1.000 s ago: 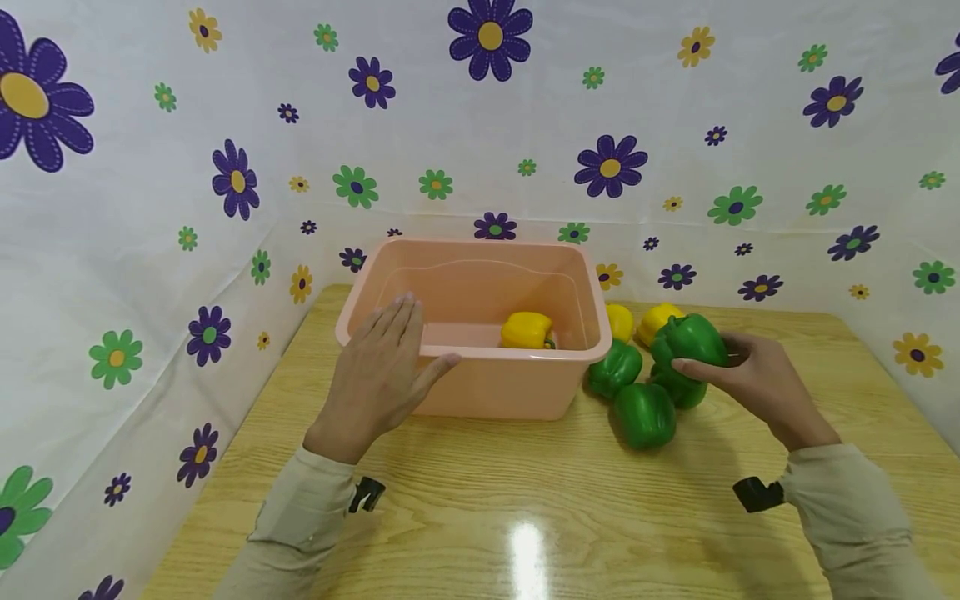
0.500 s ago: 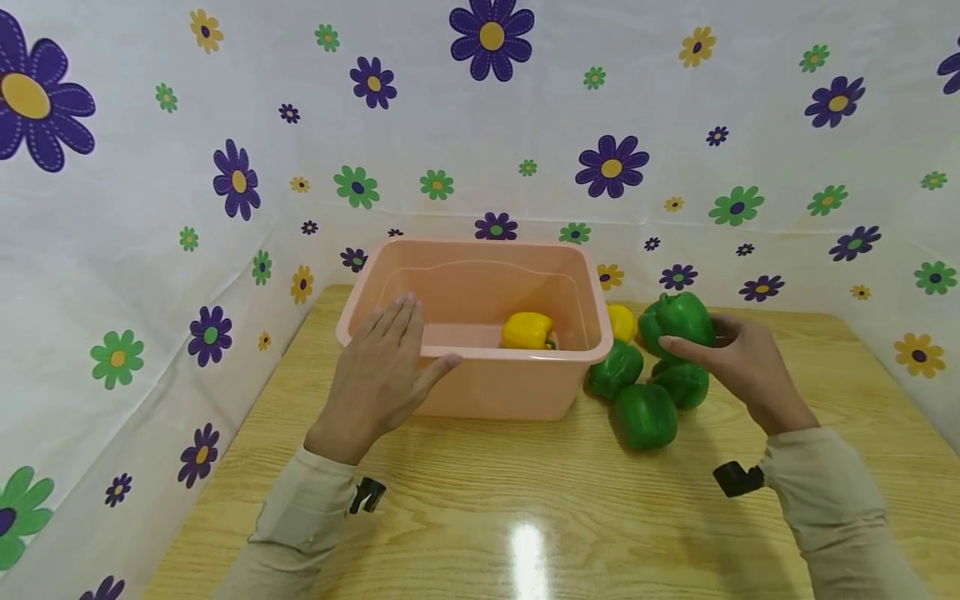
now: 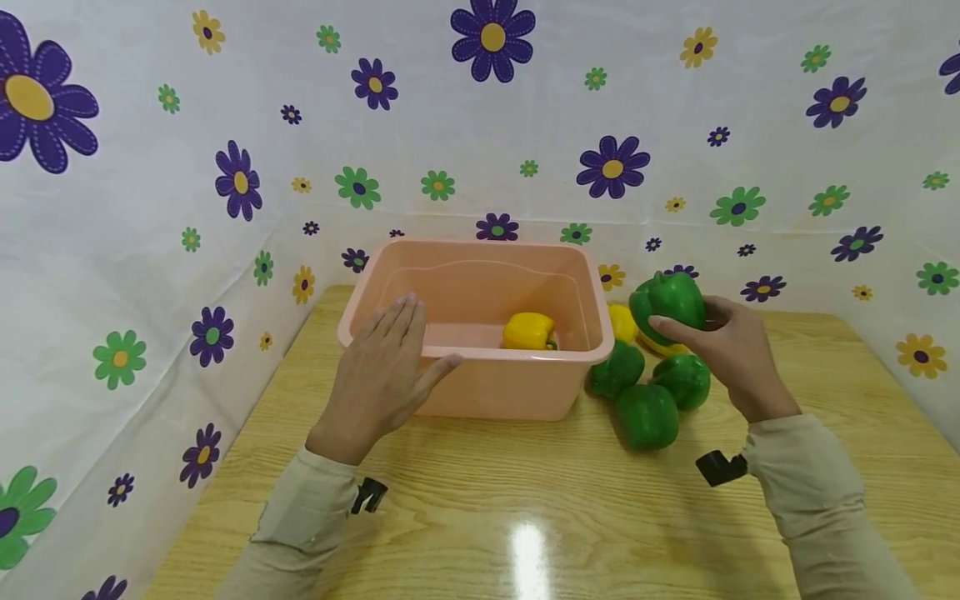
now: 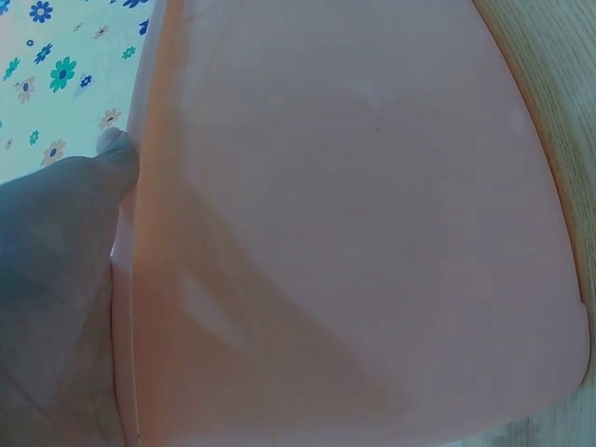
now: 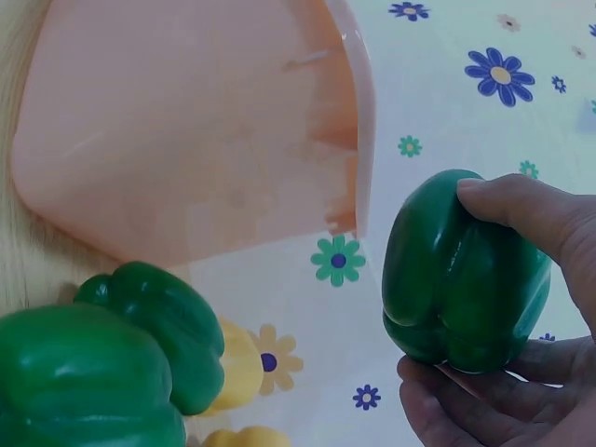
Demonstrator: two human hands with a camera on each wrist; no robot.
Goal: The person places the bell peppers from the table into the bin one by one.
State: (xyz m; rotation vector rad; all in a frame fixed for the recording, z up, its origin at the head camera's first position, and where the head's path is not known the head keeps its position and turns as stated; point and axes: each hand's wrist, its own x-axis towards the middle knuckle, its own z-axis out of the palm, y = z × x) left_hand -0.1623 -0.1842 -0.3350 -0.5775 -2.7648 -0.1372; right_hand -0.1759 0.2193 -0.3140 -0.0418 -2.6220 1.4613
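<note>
My right hand [image 3: 742, 354] holds a green bell pepper [image 3: 667, 302] up above the table, thumb on one side and fingers on the other, as the right wrist view also shows for the pepper [image 5: 466, 275]. My left hand [image 3: 378, 383] lies with straight fingers over the near rim of a pink plastic tub [image 3: 510, 355], thumb along its front. Inside the tub sits one yellow bell pepper [image 3: 527, 331]. Right of the tub, three green peppers [image 3: 647, 417] lie close together. Behind them are a yellow pepper [image 3: 622, 322] and another yellow one, mostly hidden by the held pepper.
A wooden table [image 3: 450, 500] carries everything. A white flower-print sheet [image 3: 450, 125] hangs behind the table and along its left side. The tub's tall side wall [image 5: 177, 130] stands between the loose peppers and its inside.
My right hand has raised the green pepper and moved it leftward and away from me, off the pile, uncovering the green pepper below. The left hand stays put on the rim.
</note>
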